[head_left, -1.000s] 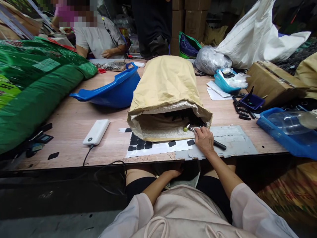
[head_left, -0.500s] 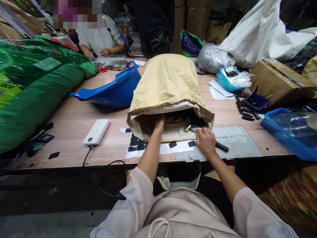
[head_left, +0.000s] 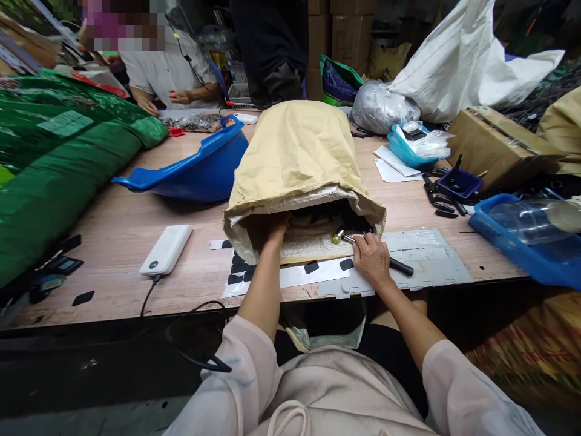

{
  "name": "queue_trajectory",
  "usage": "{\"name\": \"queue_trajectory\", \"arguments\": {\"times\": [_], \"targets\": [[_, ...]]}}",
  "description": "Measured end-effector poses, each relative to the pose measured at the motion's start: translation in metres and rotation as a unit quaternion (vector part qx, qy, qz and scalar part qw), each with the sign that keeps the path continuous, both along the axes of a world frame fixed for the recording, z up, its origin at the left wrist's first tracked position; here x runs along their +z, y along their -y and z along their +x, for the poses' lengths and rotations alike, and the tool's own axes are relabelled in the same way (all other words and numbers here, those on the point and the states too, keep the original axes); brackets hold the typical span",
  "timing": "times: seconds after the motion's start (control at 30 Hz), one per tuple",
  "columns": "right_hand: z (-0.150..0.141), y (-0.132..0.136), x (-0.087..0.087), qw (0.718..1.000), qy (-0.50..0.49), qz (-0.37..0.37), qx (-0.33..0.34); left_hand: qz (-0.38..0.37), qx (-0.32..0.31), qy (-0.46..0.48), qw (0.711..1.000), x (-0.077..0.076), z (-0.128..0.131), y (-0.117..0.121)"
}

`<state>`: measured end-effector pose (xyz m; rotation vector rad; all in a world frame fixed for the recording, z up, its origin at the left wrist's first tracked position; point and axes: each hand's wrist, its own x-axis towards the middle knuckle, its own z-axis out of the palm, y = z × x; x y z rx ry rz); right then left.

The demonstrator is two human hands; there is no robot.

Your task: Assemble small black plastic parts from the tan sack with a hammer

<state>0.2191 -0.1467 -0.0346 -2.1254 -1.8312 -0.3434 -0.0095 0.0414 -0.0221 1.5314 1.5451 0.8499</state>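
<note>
A yellow woven sack [head_left: 297,142] lies on the table with its mouth facing me, and dark items [head_left: 324,217] show inside. My left hand [head_left: 278,227] reaches into the left part of the opening; its fingers are hidden in there. At the lower right of the mouth, my right hand [head_left: 372,257] is closed around a small hammer [head_left: 401,266] with a shiny yellowish head and a black handle. That hand also rests against the sack's rim. Under the sack's front edge is a white sheet [head_left: 290,277] with black rounded stickers on it.
Left of the sack are a blue basin [head_left: 195,172], a white power bank [head_left: 166,249] with a cable, and green bags [head_left: 91,157]. On the right stand a cardboard box [head_left: 503,142] and a blue tray [head_left: 490,224]. A co-worker in a white shirt [head_left: 154,72] sits across the table.
The whole view has shifted slightly, so things sit a little further left. My left hand stays inside the sack, and my right hand keeps hold of the hammer.
</note>
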Motion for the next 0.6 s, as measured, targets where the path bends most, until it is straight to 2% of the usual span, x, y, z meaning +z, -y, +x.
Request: {"name": "queue_trajectory", "arguments": {"times": [0.07, 0.1, 0.23, 0.3, 0.43, 0.6], "targets": [[0.000, -0.001, 0.000, 1.000, -0.001, 0.001, 0.000, -0.017, 0.018, -0.022, 0.999, 0.000, -0.004, 0.020], [0.001, -0.001, 0.000, 1.000, -0.002, 0.001, 0.000, -0.018, 0.007, -0.035, 0.999, 0.000, -0.006, 0.032], [0.001, -0.002, -0.001, 1.000, -0.001, 0.004, -0.002, 0.050, -0.155, -0.085, 0.983, 0.000, -0.005, 0.076], [0.001, -0.002, -0.002, 1.000, 0.002, 0.010, -0.001, 0.099, -0.201, -0.098, 0.970, -0.004, -0.005, 0.089], [0.002, -0.002, -0.005, 1.000, 0.004, 0.025, 0.003, 0.145, -0.212, -0.092, 0.962, -0.014, -0.007, 0.097], [0.003, -0.002, -0.006, 0.999, 0.007, 0.034, 0.002, 0.132, -0.221, -0.088, 0.962, -0.017, -0.003, 0.094]]}}
